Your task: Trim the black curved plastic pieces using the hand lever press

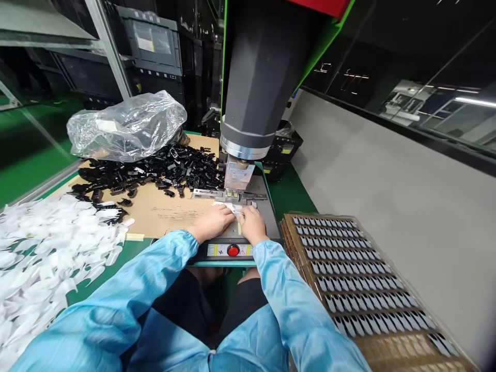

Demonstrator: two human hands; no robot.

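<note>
A white piece [223, 205] is being held or steadied at the front of a metal fixture [205, 193], directly beneath the black column [253, 77] of a machine. Its surface is showing as plain, pale and smooth, and a narrow, slanting outline is being presented to the camera; much of it is being covered by fingers, so its full shape cannot be made out. The left hand [214, 223] is being laid over its near left side, with fingers drawn together and fingertips touching it. The right hand [252, 225] is being curled at its right end, thumb side turned inward; whether the piece is being pinched by either hand cannot be told.

The room above the hands is being limited by the column and fixture. A red button [233, 250] is being carried on the machine's front edge, just below the wrists. To the left, a bare stretch of cardboard [166, 214] is being left between the left hand and the heaped black parts [174, 168]; farther left, the counter [129, 253] is being largely covered by white parts [46, 258]. To the right, a strip of green is being bounded by a stacked tray [395, 347] and the grey wall [368, 155].
</note>
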